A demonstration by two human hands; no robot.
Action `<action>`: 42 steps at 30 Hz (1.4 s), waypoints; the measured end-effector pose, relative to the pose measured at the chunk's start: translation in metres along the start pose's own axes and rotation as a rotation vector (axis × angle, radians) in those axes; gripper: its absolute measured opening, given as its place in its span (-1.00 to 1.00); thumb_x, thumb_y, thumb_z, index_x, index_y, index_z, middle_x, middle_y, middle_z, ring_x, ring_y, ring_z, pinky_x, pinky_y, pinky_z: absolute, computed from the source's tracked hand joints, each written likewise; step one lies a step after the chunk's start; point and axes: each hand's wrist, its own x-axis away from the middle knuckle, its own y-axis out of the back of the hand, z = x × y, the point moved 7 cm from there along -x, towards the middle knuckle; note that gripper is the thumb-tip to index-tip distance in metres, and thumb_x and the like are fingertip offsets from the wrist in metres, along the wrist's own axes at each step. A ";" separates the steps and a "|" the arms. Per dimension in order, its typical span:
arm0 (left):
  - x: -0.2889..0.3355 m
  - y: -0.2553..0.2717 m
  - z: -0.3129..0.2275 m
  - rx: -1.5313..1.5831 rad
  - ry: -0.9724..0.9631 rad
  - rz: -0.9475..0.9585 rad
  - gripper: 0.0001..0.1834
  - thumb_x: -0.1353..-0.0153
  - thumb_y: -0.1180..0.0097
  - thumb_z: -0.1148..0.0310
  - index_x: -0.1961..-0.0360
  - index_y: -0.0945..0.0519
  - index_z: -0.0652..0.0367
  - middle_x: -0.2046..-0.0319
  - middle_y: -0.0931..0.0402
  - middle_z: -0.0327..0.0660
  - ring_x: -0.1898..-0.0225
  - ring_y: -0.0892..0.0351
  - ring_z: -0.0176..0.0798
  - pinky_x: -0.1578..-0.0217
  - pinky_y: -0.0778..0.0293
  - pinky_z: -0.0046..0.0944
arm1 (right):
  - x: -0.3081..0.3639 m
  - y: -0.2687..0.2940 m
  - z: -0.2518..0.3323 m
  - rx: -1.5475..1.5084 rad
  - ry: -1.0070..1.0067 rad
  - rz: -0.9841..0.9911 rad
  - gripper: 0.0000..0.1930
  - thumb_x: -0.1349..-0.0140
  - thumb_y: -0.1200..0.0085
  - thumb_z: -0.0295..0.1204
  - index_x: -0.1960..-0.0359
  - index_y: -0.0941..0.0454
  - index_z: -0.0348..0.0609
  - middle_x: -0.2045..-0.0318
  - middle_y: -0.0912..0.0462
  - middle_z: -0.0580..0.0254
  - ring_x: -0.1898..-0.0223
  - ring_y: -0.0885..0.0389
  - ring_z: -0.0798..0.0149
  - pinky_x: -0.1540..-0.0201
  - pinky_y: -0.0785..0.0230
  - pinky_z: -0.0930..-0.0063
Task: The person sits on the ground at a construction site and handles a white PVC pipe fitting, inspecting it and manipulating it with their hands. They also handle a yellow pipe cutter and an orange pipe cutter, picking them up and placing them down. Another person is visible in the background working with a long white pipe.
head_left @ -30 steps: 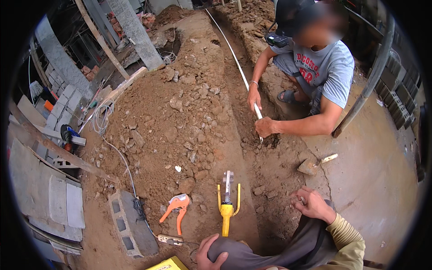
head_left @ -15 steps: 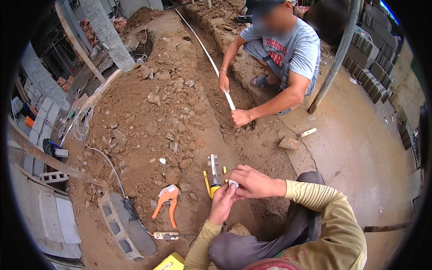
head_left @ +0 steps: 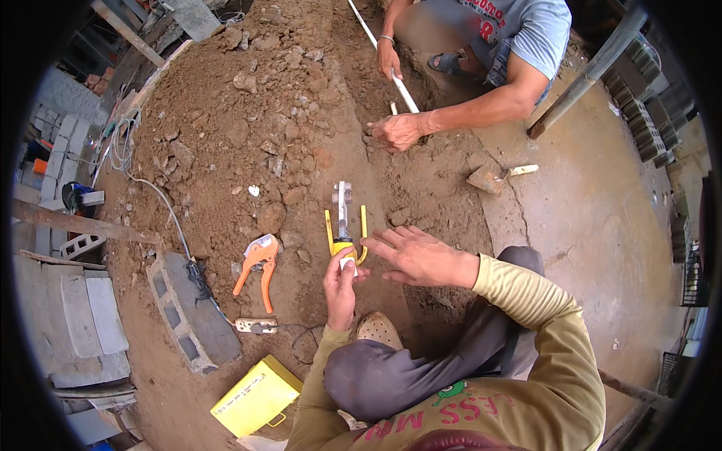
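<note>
A yellow-framed tool with a grey metal head (head_left: 343, 225) stands on the dirt in front of me. My left hand (head_left: 340, 284) pinches a small white piece (head_left: 347, 263) at the tool's near end. Just right of the tool hovers my right hand (head_left: 418, 255), fingers spread and holding nothing. Farther off, a co-worker crouches in the trench. One of their hands (head_left: 398, 129) rests on the soil and the other (head_left: 388, 60) grips a long white pipe (head_left: 370, 31).
Orange pipe cutters (head_left: 259, 267) lie left of the tool. A power strip (head_left: 256, 325) with its cable sits by a grey concrete block (head_left: 192, 308). A yellow case (head_left: 256, 395) lies near my left knee. A stone (head_left: 485, 179) sits at the trench edge; a slanted metal pole (head_left: 583, 79) stands right.
My view has tipped down and closer. My right hand has come off the tool and opened beside it, while my left hand stays at its near end. The co-worker still holds the pipe.
</note>
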 end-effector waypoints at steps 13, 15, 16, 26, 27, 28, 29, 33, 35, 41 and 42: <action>0.037 0.075 0.026 0.166 0.023 -0.350 -0.83 -0.38 -0.07 0.29 0.26 -0.47 0.18 0.38 -0.63 -0.10 0.39 -0.62 -0.30 0.34 -0.52 -0.35 | 0.003 -0.020 -0.022 0.035 -0.085 0.186 -0.47 -0.24 -0.12 -0.26 -0.21 -0.32 -0.19 -0.04 -0.44 -0.05 -0.12 -0.45 -0.10 -0.17 -0.32 0.06; 0.038 0.075 0.029 0.187 0.027 -0.320 -0.80 -0.38 -0.07 0.28 0.34 -0.49 0.18 0.41 -0.64 -0.11 0.39 -0.62 -0.30 0.34 -0.51 -0.35 | 0.002 -0.030 -0.032 0.058 -0.108 0.222 -0.46 -0.27 -0.09 -0.23 -0.22 -0.31 -0.19 -0.06 -0.45 -0.08 -0.12 -0.45 -0.11 -0.18 -0.31 0.07; 0.037 0.072 0.029 0.196 0.021 -0.309 -0.77 -0.38 -0.08 0.28 0.38 -0.50 0.18 0.42 -0.64 -0.12 0.39 -0.62 -0.31 0.34 -0.51 -0.35 | 0.002 -0.034 -0.036 0.072 -0.118 0.241 -0.46 -0.28 -0.08 -0.22 -0.23 -0.31 -0.18 -0.07 -0.45 -0.09 -0.12 -0.44 -0.11 -0.18 -0.30 0.07; 0.051 0.130 0.029 0.289 0.036 -0.489 -0.72 -0.37 -0.04 0.35 -0.02 -0.33 0.19 0.37 -0.59 -0.10 0.39 -0.62 -0.28 0.38 -0.50 -0.33 | -0.003 -0.038 0.000 -0.025 -0.126 0.285 -0.55 -0.28 -0.10 -0.24 -0.12 -0.43 -0.25 0.00 -0.55 -0.10 -0.02 -0.53 -0.17 -0.06 -0.42 0.08; 0.055 0.148 0.035 0.296 0.042 -0.543 -0.67 -0.36 -0.01 0.39 -0.09 -0.29 0.19 0.33 -0.59 -0.09 0.39 -0.62 -0.29 0.38 -0.50 -0.33 | -0.002 -0.037 0.004 0.004 -0.129 0.275 -0.55 -0.28 -0.11 -0.24 -0.12 -0.43 -0.24 -0.01 -0.55 -0.10 -0.02 -0.53 -0.17 -0.06 -0.42 0.08; 0.057 0.166 0.042 0.301 0.050 -0.589 -0.61 -0.35 0.01 0.43 -0.16 -0.25 0.19 0.30 -0.58 -0.08 0.38 -0.61 -0.29 0.39 -0.50 -0.33 | -0.004 -0.040 0.009 -0.009 -0.115 0.293 -0.54 -0.27 -0.11 -0.24 -0.12 -0.43 -0.24 -0.01 -0.54 -0.10 -0.02 -0.53 -0.17 -0.06 -0.42 0.08; 0.060 0.194 0.051 0.172 0.081 -0.669 -0.54 -0.29 0.08 0.52 -0.22 -0.24 0.20 0.27 -0.55 -0.11 0.40 -0.58 -0.32 0.40 -0.48 -0.35 | -0.006 -0.041 0.012 -0.017 -0.109 0.304 -0.54 -0.27 -0.11 -0.25 -0.13 -0.43 -0.24 -0.02 -0.54 -0.10 -0.02 -0.53 -0.17 -0.06 -0.42 0.08; 0.033 0.263 0.035 -0.903 0.062 -0.716 -0.59 -0.20 -0.09 0.28 -0.05 -0.45 0.19 0.15 -0.58 -0.04 0.21 -0.60 -0.19 0.28 -0.52 -0.18 | -0.003 -0.044 0.010 0.026 -0.116 0.319 -0.55 -0.26 -0.14 -0.24 -0.12 -0.45 -0.20 0.00 -0.55 -0.08 -0.01 -0.52 -0.15 -0.04 -0.41 0.09; 0.008 0.256 0.012 -1.338 -0.009 -0.703 -0.53 -0.18 -0.16 0.13 -0.02 -0.48 0.19 0.07 -0.57 0.01 0.14 -0.62 -0.04 0.24 -0.54 -0.05 | -0.002 -0.045 0.005 0.045 -0.093 0.288 -0.56 -0.27 -0.13 -0.24 -0.11 -0.45 -0.20 0.00 -0.55 -0.06 -0.02 -0.52 -0.14 -0.04 -0.41 0.09; -0.030 0.274 0.035 -1.826 0.080 -0.367 -0.55 -0.20 -0.16 -0.02 0.16 -0.53 0.17 0.15 -0.53 -0.10 0.17 -0.64 0.03 0.27 -0.56 0.05 | 0.002 -0.030 -0.001 0.034 -0.133 0.277 -0.58 -0.28 -0.08 -0.23 -0.08 -0.43 -0.21 0.01 -0.55 -0.05 -0.05 -0.51 -0.12 -0.10 -0.38 0.07; -0.032 0.272 0.032 -1.828 0.037 -0.324 -0.57 -0.19 -0.16 0.00 0.17 -0.55 0.17 0.15 -0.53 -0.09 0.20 -0.65 0.04 0.28 -0.56 0.04 | 0.003 -0.030 -0.003 0.029 -0.128 0.252 -0.60 -0.27 -0.08 -0.24 -0.05 -0.44 -0.23 0.03 -0.55 -0.05 -0.04 -0.52 -0.12 -0.11 -0.37 0.08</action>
